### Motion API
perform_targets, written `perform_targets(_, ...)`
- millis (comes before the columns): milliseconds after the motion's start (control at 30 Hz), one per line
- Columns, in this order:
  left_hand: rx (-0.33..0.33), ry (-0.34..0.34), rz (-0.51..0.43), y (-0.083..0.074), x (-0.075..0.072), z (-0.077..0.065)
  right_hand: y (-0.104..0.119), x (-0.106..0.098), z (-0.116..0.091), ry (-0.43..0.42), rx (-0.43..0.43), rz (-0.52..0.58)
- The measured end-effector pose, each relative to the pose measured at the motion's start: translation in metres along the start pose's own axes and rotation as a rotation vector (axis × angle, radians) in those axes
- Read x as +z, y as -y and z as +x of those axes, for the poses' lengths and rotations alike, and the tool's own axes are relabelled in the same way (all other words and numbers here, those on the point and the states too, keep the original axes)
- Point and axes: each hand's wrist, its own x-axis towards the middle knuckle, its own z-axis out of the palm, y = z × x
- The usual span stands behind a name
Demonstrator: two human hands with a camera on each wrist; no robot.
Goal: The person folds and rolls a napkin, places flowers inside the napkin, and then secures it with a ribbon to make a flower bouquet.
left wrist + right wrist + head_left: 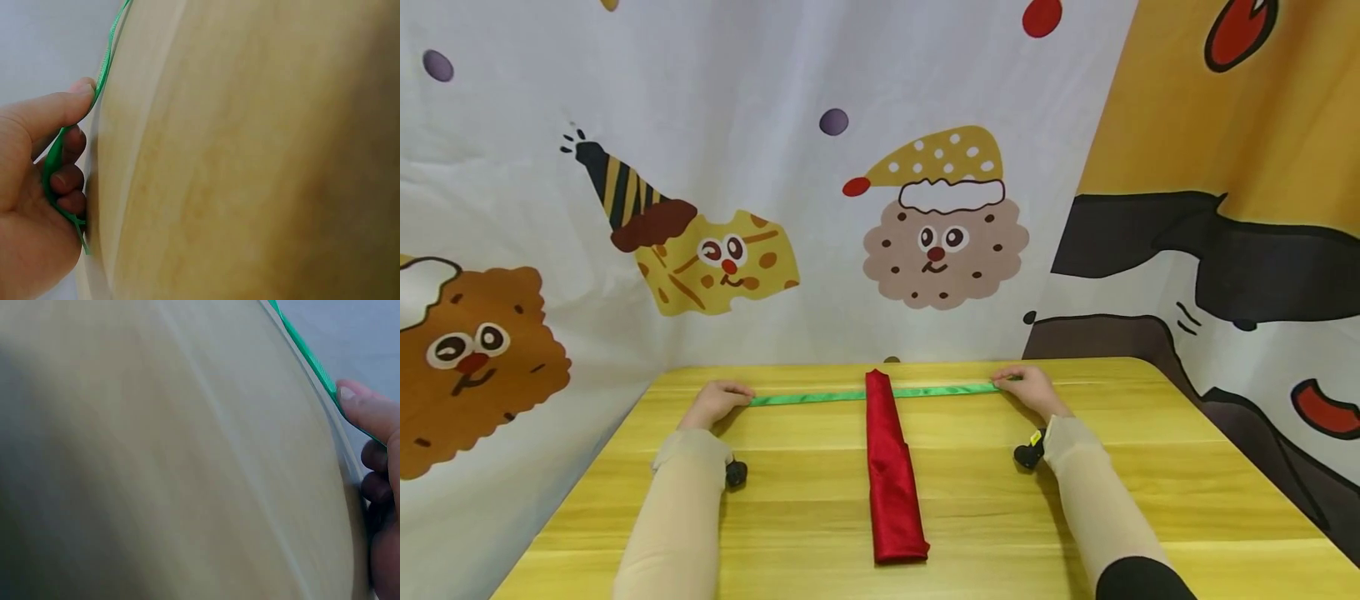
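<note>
A long green ribbon (808,398) stretches from side to side near the table's far edge. At its left end my left hand (718,402) pinches it between thumb and forefinger; in the left wrist view the ribbon's tail (53,164) runs through the palm past the curled fingers. Thumb and forefinger of my right hand (1028,388) pinch the other end, also seen in the right wrist view as a taut green strip of ribbon (309,359). A folded red satin cloth (895,483) lies lengthwise between the hands, its far end across the ribbon, hiding the ribbon's middle.
The wooden table (805,533) has rounded far corners. Behind it hangs a white curtain (820,317) printed with cartoon biscuits and cheese. A small black wrist camera (736,474) is at the left cuff, another black camera (1028,454) at the right.
</note>
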Motion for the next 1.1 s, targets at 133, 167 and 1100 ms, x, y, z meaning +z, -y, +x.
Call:
perform_targets(133,-0.008,0.008,-0.002,0.0010,-0.0007,-0.0002,-0.0037,-0.0050,-0.0014,0.057,-0.005,0.077)
perform_targets(167,-0.007,0.010,0.001,0.0015,-0.0009,-0.0001,-0.0045,-0.0057,-0.0019,0.067,0.001,0.098)
perform_targets(1100,0.019,0.117,-0.005,-0.0033,-0.0073,-0.0034,0.0010,-0.0020,-0.0054,0.038,0.050,-0.087)
